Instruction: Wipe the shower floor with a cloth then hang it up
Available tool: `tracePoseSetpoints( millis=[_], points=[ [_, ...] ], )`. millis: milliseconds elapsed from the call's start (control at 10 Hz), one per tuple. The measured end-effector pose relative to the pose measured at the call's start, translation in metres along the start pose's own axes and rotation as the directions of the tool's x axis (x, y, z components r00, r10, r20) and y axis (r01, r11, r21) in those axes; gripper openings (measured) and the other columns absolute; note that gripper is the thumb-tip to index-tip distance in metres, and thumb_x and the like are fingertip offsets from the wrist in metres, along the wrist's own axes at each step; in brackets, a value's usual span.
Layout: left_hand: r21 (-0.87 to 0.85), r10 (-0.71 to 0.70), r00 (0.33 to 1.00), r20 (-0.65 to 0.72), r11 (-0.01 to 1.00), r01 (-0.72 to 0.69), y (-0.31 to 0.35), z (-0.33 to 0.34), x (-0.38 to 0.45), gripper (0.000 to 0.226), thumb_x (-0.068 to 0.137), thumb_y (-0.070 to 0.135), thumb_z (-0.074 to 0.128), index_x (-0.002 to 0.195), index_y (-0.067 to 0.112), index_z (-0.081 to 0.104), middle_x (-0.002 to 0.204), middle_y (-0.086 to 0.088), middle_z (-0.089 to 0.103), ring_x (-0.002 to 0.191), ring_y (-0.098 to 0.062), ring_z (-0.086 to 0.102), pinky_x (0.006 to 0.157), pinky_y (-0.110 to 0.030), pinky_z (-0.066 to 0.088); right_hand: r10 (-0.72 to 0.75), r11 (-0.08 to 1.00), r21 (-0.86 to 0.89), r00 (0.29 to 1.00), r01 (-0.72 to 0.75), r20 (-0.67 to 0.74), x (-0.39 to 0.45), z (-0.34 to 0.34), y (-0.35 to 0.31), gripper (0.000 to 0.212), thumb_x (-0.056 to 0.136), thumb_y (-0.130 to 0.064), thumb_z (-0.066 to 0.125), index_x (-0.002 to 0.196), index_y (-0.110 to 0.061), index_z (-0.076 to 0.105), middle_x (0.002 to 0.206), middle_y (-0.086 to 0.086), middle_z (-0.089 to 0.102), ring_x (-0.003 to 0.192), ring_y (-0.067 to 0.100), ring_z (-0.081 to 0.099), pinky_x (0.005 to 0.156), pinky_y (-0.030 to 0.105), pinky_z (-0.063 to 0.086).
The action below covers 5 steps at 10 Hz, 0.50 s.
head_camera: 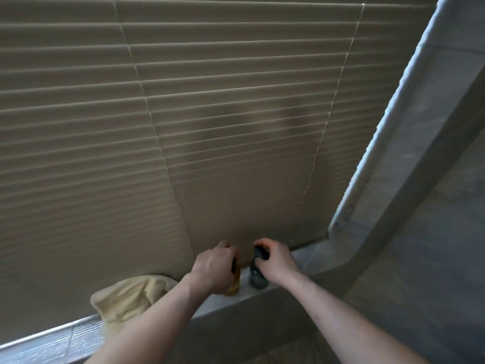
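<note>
Gripping bottles on a ledge, the left hand (214, 269) holds an amber bottle (235, 281), the right hand (275, 260) a dark bottle (258, 275); the cloth (128, 295) lies left, seemingly unhung.

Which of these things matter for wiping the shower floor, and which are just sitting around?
For the job:
yellow cloth, lying on the ledge

Just there:
amber bottle, gripped by the left hand
dark bottle, gripped by the right hand
ribbed wall tiles
</note>
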<state>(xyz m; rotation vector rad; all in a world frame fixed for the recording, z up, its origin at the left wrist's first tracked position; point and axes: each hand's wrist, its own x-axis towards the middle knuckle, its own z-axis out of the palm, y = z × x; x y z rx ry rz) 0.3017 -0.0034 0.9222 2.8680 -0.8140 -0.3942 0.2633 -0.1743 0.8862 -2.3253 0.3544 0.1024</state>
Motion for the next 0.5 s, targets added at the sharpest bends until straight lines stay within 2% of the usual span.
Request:
tracePoseSetpoints(
  millis=[100,300,400,500],
  points=[
    [-0.010,-0.005,0.999,-0.048,1.000,0.004,-0.003,0.005,0.000,0.038,0.083,0.014,0.051,0.117,0.029,0.052,0.115,0.003,0.049,0.094,-0.026,0.060,0.071,-0.038,0.050,0.013,1.000,0.028,1.000,-0.012,-0.020,0.000,0.003,-0.001,0.048,0.092,-0.017,0.062,0.138,-0.027,0.053,0.140,-0.003,0.054,0.128,0.018,0.051,0.107,0.029,0.042],
    [-0.009,0.019,0.995,-0.103,1.000,-0.020,-0.009,0.011,-0.009,0.047,0.086,0.018,0.054,0.132,0.029,0.045,0.125,0.003,0.049,0.105,-0.025,0.057,0.075,-0.037,0.050,0.005,0.999,0.042,1.000,-0.005,-0.001,-0.014,0.005,-0.005,0.070,0.091,-0.018,0.065,0.152,-0.031,0.033,0.151,-0.002,0.038,0.137,0.020,0.041,0.114,0.032,0.036],
    [-0.016,0.032,0.988,-0.150,0.999,-0.034,-0.014,0.013,-0.016,0.050,0.087,0.020,0.054,0.135,0.027,0.041,0.133,0.003,0.045,0.114,-0.023,0.051,0.080,-0.036,0.050,0.003,0.998,0.070,0.998,0.002,-0.063,-0.028,0.009,-0.003,0.074,0.091,-0.017,0.066,0.153,-0.031,0.029,0.155,-0.008,0.029,0.135,0.017,0.045,0.112,0.030,0.039],
    [-0.061,0.103,0.950,-0.294,0.990,-0.126,-0.020,0.015,-0.041,0.049,0.086,0.023,0.052,0.133,0.032,0.043,0.139,0.009,0.041,0.120,-0.019,0.044,0.088,-0.035,0.051,-0.004,0.983,0.183,0.993,0.025,-0.116,-0.065,0.016,0.002,0.075,0.090,-0.016,0.068,0.151,-0.034,0.029,0.151,-0.013,0.029,0.125,0.010,0.051,0.103,0.022,0.046]
  ],
)
